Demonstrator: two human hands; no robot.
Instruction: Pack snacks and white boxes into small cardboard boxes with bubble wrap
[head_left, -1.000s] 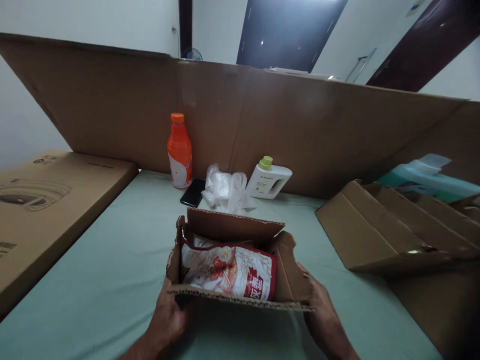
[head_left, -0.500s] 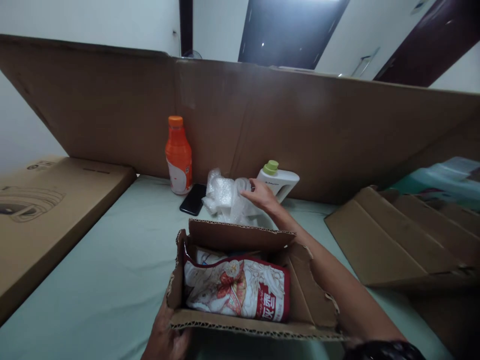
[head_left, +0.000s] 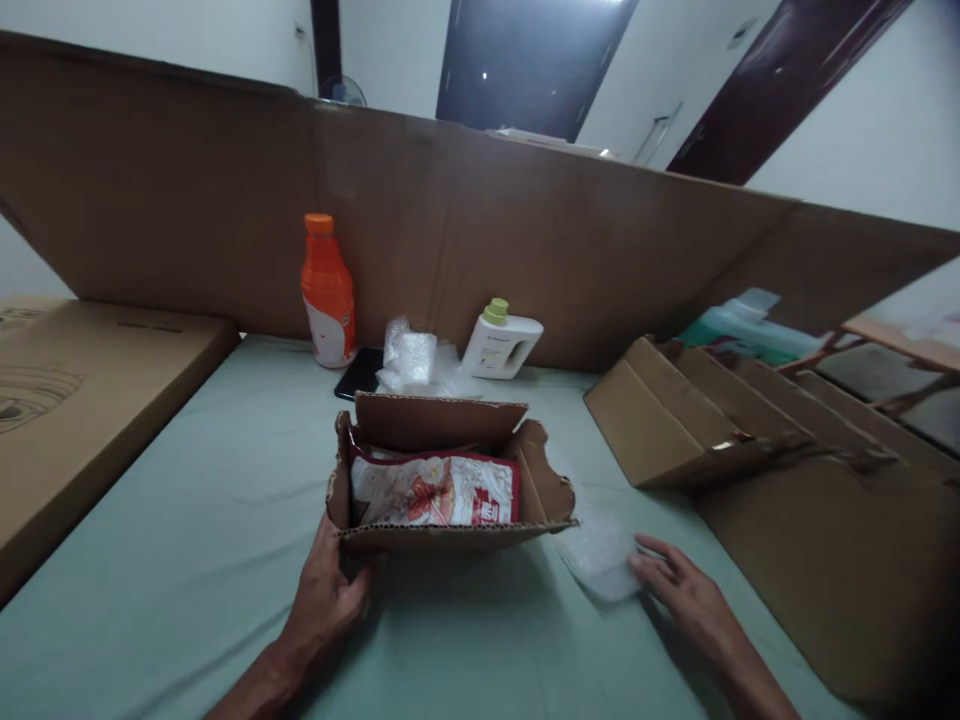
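Observation:
An open cardboard box (head_left: pixel 450 535) sits on the pale green table (head_left: pixel 187 520), with a red and white printed bag (head_left: pixel 435 492) lying inside it. My left hand (head_left: pixel 326 600) grips the box's near left corner. To the right of the box lies a flat piece of bubble wrap (head_left: pixel 596 555). My right hand (head_left: pixel 679 590) rests on the table with its fingertips touching that piece's right edge, fingers spread.
At the back stand an orange bottle (head_left: pixel 327 290), a black phone (head_left: pixel 360 372), a bundle of bubble wrap (head_left: pixel 411 360) and a white jug with a green cap (head_left: pixel 501 342). A tall cardboard wall (head_left: pixel 525 240) runs behind. Folded cardboard (head_left: pixel 675 420) lies right, a flat carton (head_left: pixel 75 400) left.
My right hand drew back from the bubble wrap bundle at the back and came down right of the box, where a flat bubble wrap piece now lies. My left hand stayed on the box.

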